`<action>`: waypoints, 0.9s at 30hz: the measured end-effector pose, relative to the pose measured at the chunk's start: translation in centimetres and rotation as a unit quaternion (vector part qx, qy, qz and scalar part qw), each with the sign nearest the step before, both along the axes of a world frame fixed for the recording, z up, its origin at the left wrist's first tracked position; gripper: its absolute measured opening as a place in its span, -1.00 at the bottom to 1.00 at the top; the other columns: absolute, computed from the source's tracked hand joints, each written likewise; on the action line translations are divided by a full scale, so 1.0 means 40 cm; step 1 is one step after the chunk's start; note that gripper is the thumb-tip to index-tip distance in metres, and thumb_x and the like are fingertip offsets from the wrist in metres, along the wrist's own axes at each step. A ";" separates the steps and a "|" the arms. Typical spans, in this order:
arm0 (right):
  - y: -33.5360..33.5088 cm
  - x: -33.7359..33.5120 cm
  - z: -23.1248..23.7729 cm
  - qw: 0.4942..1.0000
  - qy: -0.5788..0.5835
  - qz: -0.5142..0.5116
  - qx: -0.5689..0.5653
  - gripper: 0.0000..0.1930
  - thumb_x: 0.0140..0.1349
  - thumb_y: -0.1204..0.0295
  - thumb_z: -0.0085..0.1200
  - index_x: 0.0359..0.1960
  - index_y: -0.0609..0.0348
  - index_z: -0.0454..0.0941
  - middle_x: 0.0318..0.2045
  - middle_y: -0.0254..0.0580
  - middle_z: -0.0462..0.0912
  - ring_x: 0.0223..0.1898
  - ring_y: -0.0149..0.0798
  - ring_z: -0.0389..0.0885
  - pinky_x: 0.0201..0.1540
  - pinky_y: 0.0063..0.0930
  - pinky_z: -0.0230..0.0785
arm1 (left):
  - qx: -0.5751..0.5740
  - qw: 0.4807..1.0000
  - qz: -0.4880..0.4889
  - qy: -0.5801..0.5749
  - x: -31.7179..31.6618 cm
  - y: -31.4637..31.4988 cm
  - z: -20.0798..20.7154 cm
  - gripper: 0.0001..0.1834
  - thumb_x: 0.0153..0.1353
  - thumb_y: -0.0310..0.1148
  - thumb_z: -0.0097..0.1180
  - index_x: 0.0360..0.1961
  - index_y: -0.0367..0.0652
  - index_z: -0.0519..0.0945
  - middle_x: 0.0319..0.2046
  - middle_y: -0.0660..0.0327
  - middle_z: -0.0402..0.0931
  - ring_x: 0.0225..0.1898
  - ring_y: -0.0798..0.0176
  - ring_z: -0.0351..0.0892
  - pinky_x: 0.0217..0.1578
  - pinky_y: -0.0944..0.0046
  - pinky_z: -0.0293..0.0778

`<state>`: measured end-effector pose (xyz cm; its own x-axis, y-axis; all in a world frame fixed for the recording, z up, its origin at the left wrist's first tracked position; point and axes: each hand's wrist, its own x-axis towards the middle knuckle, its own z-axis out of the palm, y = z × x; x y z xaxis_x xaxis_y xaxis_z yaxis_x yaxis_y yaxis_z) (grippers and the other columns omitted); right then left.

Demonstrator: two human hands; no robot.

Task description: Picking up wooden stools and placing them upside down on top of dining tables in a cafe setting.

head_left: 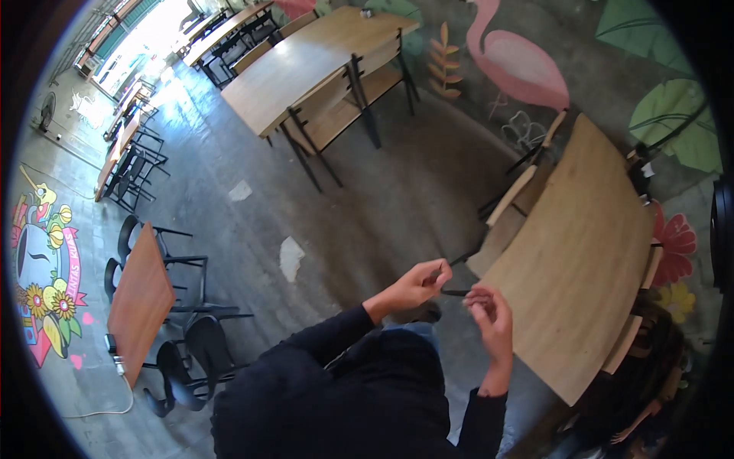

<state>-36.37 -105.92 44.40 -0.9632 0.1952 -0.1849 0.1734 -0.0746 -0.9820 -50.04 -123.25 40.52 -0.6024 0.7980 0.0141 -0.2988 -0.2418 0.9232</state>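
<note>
My left hand [419, 283] is raised in front of me, its thumb and fingers curled together; what they hold, if anything, is too small to make out. To its right my right hand [491, 312] is closed in a pinch, palm side toward the left hand. A short, thin dark stick-like thing [456, 292] shows at the right fingertips and points across the gap toward the left hand; its kind is unclear. Both hands are apart from each other, near the left edge of a long light wooden table [581, 268].
Chairs [512, 195] line the long table's left side. Another person [650, 405] in dark clothes is at the lower right. A brown table [143, 306] with black chairs [206, 348] stands left. Farther off is another wooden table [321, 57], by a wall with a painted flamingo [527, 65].
</note>
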 end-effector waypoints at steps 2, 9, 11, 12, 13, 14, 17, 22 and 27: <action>0.099 0.070 0.010 0.999 0.016 0.002 -0.048 -0.64 0.21 0.38 0.10 0.02 0.26 0.46 -0.19 -0.20 0.60 -0.13 -0.35 0.57 0.00 -0.48 0.39 | 0.006 1.000 -0.020 -0.006 0.049 0.100 -0.011 -0.75 -0.02 -0.75 -0.14 -0.42 -0.13 0.27 -0.39 0.41 0.20 -0.38 0.55 0.15 -0.39 0.50 0.16; 0.423 0.376 -0.041 0.993 0.071 0.005 -0.098 -0.44 0.19 0.11 0.14 0.05 0.33 0.42 -0.19 -0.09 0.59 -0.14 -0.24 0.58 0.02 -0.32 0.40 | -0.018 0.986 -0.117 0.118 0.285 0.411 0.068 -0.79 0.09 -0.73 -0.08 -0.32 -0.18 0.33 -0.37 0.38 0.19 -0.33 0.50 0.15 -0.32 0.47 0.16; 0.517 0.414 -0.077 0.983 0.081 0.035 -0.161 -0.42 0.19 0.09 0.14 0.06 0.33 0.41 -0.19 -0.08 0.59 -0.14 -0.23 0.58 0.02 -0.31 0.41 | -0.040 0.982 -0.098 0.157 0.362 0.465 0.048 -0.80 0.09 -0.72 -0.09 -0.32 -0.19 0.34 -0.37 0.37 0.20 -0.34 0.49 0.16 -0.31 0.47 0.17; 0.563 0.424 -0.092 0.982 0.065 0.052 -0.172 -0.44 0.18 0.14 0.13 0.07 0.33 0.41 -0.19 -0.07 0.59 -0.14 -0.23 0.58 0.04 -0.32 0.40 | -0.051 0.982 -0.044 0.178 0.406 0.478 0.016 -0.80 0.09 -0.72 -0.08 -0.31 -0.18 0.35 -0.36 0.37 0.21 -0.34 0.49 0.17 -0.31 0.47 0.19; 0.601 0.427 -0.113 0.980 0.061 0.069 -0.174 -0.44 0.18 0.14 0.13 0.07 0.33 0.41 -0.19 -0.07 0.59 -0.14 -0.23 0.58 0.04 -0.32 0.40 | -0.063 0.978 0.007 0.197 0.456 0.487 -0.007 -0.79 0.09 -0.71 -0.07 -0.30 -0.18 0.37 -0.35 0.37 0.22 -0.34 0.49 0.18 -0.30 0.47 0.20; 0.645 0.429 -0.141 0.980 0.053 0.101 -0.165 -0.46 0.18 0.17 0.11 0.08 0.34 0.41 -0.19 -0.07 0.59 -0.14 -0.23 0.58 0.04 -0.33 0.40 | -0.079 0.994 0.045 0.068 0.515 0.492 -0.015 -0.78 0.09 -0.71 -0.05 -0.28 -0.17 0.37 -0.33 0.37 0.22 -0.33 0.50 0.20 -0.29 0.47 0.22; 0.753 0.465 -0.143 0.963 0.058 0.212 -0.155 -0.45 0.17 0.16 0.09 0.07 0.33 0.42 -0.17 -0.06 0.59 -0.09 -0.23 0.58 0.05 -0.29 0.42 | -0.079 0.968 0.212 -0.112 0.783 0.516 -0.042 -0.71 0.03 -0.73 -0.04 -0.25 -0.15 0.37 -0.25 0.36 0.25 -0.29 0.53 0.25 -0.28 0.47 0.26; 0.845 0.623 -0.104 0.924 0.066 0.280 -0.253 -0.45 0.17 0.17 0.08 0.08 0.33 0.41 -0.17 -0.05 0.59 -0.09 -0.22 0.58 0.04 -0.29 0.42 | -0.041 0.947 0.280 -0.152 1.138 0.674 0.092 -0.69 0.05 -0.70 -0.07 -0.15 -0.20 0.37 -0.23 0.34 0.23 -0.29 0.49 0.28 -0.21 0.46 0.29; 0.981 0.820 -0.069 0.891 0.064 0.326 -0.309 -0.46 0.18 0.21 0.04 0.11 0.33 0.37 -0.16 -0.02 0.57 -0.08 -0.21 0.56 0.03 -0.30 0.42 | -0.019 0.964 0.261 -0.057 1.296 0.869 0.149 -0.69 0.02 -0.69 -0.12 -0.17 -0.23 0.41 -0.10 0.23 0.27 -0.18 0.42 0.30 -0.11 0.41 0.30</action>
<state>-3.59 -66.68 41.62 -0.8554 -0.5150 0.0557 0.2683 -0.5326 -0.8027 1.79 -88.51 46.48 -0.9175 0.3852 -0.0989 -0.2456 -0.3532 0.9027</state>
